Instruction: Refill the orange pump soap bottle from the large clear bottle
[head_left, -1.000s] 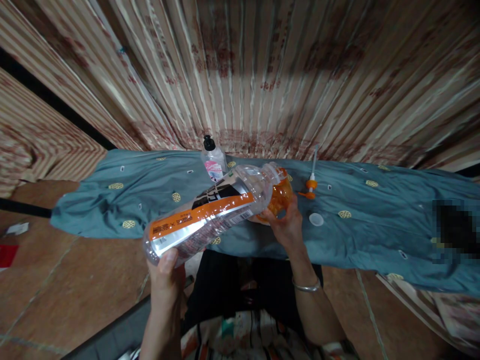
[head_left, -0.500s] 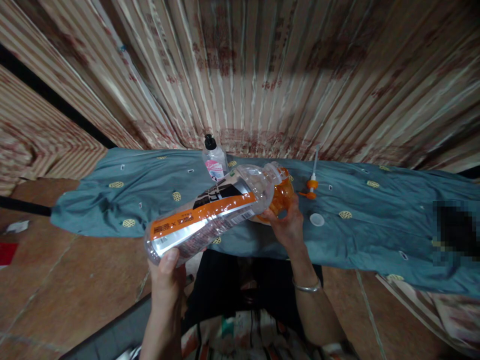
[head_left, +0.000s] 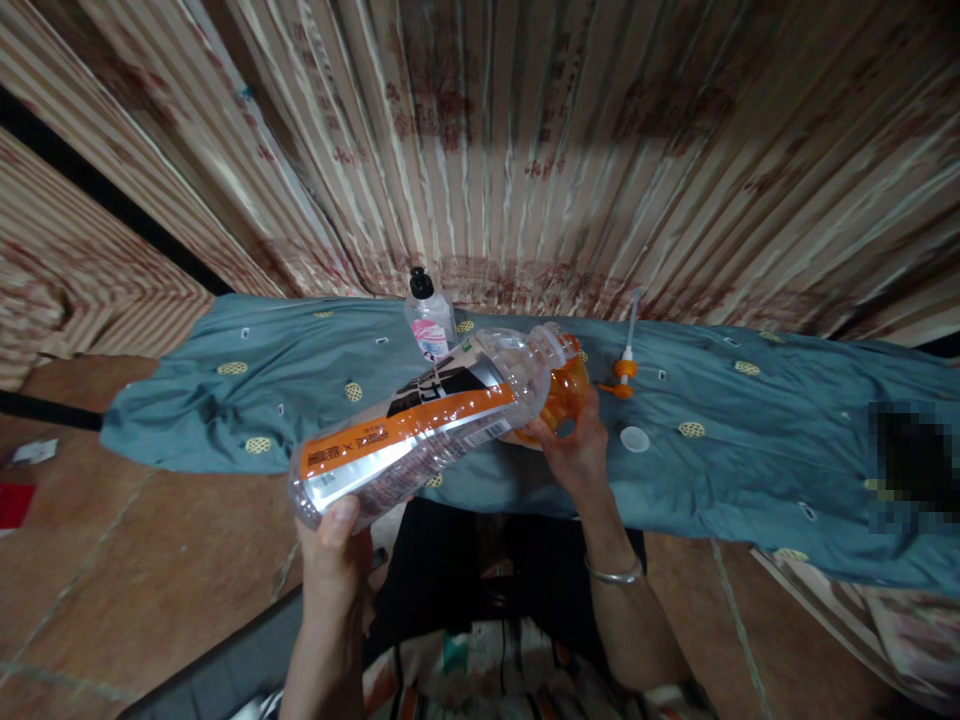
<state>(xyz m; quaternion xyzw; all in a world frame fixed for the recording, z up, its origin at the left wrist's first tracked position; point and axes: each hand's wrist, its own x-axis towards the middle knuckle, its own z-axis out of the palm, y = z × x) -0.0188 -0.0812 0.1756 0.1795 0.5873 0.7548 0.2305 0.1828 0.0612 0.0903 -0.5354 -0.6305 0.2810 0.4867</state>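
My left hand (head_left: pixel 337 535) grips the bottom end of a large clear bottle (head_left: pixel 420 425) with an orange, silver and black label. The bottle is tilted, its neck up and to the right, the mouth at the top of an orange see-through bottle (head_left: pixel 564 392). My right hand (head_left: pixel 579 445) is wrapped round the orange bottle from the near side. The large bottle's neck hides part of the orange bottle's opening. An orange pump head (head_left: pixel 623 372) with a clear tube lies right of it, and a small round white lid (head_left: pixel 634 438) lies nearer me.
A clear bottle with a black cap and pink label (head_left: pixel 430 325) stands behind the large bottle. Teal cloth with pineapple prints (head_left: pixel 187 400) covers the long surface. A striped curtain (head_left: pixel 495 150) hangs behind. A blurred dark object sits at the far right.
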